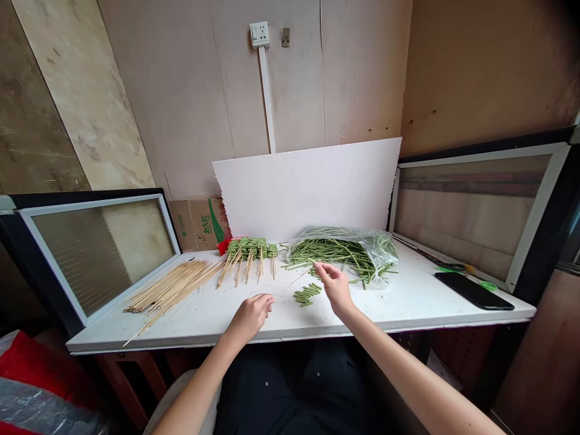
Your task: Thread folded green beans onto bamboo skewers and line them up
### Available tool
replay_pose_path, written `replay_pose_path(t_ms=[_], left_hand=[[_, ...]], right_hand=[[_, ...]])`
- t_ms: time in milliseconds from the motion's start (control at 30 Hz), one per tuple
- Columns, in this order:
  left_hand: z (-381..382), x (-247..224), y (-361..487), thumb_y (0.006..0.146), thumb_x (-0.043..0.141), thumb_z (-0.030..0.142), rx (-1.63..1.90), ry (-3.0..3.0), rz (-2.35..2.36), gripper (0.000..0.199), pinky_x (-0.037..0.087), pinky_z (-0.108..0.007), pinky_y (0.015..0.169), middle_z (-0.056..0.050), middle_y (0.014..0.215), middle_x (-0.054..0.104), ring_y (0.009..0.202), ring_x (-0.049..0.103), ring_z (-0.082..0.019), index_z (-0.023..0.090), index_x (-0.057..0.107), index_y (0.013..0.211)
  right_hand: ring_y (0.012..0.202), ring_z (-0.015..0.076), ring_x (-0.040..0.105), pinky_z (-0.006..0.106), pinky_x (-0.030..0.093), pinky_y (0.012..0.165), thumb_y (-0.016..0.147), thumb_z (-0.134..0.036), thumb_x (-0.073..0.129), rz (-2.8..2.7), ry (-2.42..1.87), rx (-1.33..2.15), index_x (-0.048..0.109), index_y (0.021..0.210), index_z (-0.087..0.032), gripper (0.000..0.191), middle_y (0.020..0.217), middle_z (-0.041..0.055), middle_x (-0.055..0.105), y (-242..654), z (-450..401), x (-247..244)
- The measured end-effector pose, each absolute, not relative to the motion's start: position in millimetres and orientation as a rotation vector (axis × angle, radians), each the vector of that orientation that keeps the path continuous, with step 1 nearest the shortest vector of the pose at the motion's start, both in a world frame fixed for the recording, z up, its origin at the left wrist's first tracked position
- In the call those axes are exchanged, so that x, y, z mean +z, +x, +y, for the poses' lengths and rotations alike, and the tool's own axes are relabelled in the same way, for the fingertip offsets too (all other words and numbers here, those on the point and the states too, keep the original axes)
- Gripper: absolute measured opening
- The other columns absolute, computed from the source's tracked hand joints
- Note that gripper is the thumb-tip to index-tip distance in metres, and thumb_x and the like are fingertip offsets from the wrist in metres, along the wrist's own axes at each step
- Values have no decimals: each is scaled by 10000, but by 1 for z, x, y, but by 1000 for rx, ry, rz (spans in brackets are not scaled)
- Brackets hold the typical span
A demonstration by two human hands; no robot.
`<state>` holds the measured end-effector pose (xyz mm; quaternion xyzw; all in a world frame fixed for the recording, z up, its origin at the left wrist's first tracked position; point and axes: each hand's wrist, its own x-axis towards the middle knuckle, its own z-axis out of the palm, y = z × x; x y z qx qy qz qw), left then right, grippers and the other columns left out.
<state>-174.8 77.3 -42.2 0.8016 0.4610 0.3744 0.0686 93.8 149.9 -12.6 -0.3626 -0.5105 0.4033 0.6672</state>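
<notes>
A thin wooden skewer (292, 284) slants up between my two hands. My left hand (254, 313) is closed around its lower end, near the table's front. At its upper end, my right hand (333, 284) pinches the tip, perhaps with a small green piece that is hard to make out. Short cut green stems (307, 294) lie in a small pile between and below the hands. Behind my right hand, long green stems (335, 251) spill from a clear plastic bag (385, 244). Filled skewers (248, 251) with green pieces are stacked behind my left hand.
Many bare skewers (174, 290) lie spread on the white table (272, 332) at the left. A black phone (473, 291) and green-handled scissors (488, 286) rest at the right. A white board (308, 187) and a cardboard box (197, 225) stand behind; framed panels flank the table.
</notes>
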Motion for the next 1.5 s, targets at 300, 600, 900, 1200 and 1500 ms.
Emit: replay_pose_path(t_ms=[300, 600, 900, 1200, 1500], left_hand=[[87, -52, -168, 952, 502, 222, 1265, 2019, 1592, 281, 420, -266, 611, -8, 613, 616, 578, 563, -157, 182, 696, 753], [81, -50, -148, 948, 507, 295, 1225, 1879, 1447, 312, 359, -257, 554, 1, 561, 535, 523, 479, -141, 171, 663, 708], [77, -46, -150, 967, 540, 524, 1037, 1724, 1317, 407, 447, -269, 537, 2, 663, 614, 471, 554, -129, 153, 679, 875], [77, -43, -149, 897, 683, 479, 1131, 1737, 1381, 321, 550, -315, 645, -47, 734, 706, 620, 716, -197, 161, 700, 936], [97, -62, -175, 960, 544, 363, 1250, 1814, 1551, 248, 515, -303, 618, -54, 786, 726, 601, 675, -176, 168, 697, 941]], right_hand=[[866, 267, 650, 377, 497, 770, 780, -657, 811, -1198, -796, 877, 799, 871, -230, 436, 911, 91, 754, 80, 137, -20], [816, 262, 649, 369, 497, 709, 796, -670, 795, -1287, -779, 903, 792, 845, -227, 445, 935, 98, 755, 71, 131, -29], [807, 236, 647, 329, 491, 698, 822, -671, 762, -1380, -806, 890, 784, 883, -192, 484, 932, 97, 765, 73, 136, -29], [867, 251, 670, 334, 503, 761, 895, -704, 660, -1487, -814, 886, 772, 892, -187, 529, 915, 89, 760, 70, 143, -40], [875, 273, 668, 361, 481, 803, 985, -571, 619, -2125, -872, 565, 802, 866, -219, 415, 880, 95, 778, 108, 171, -43]])
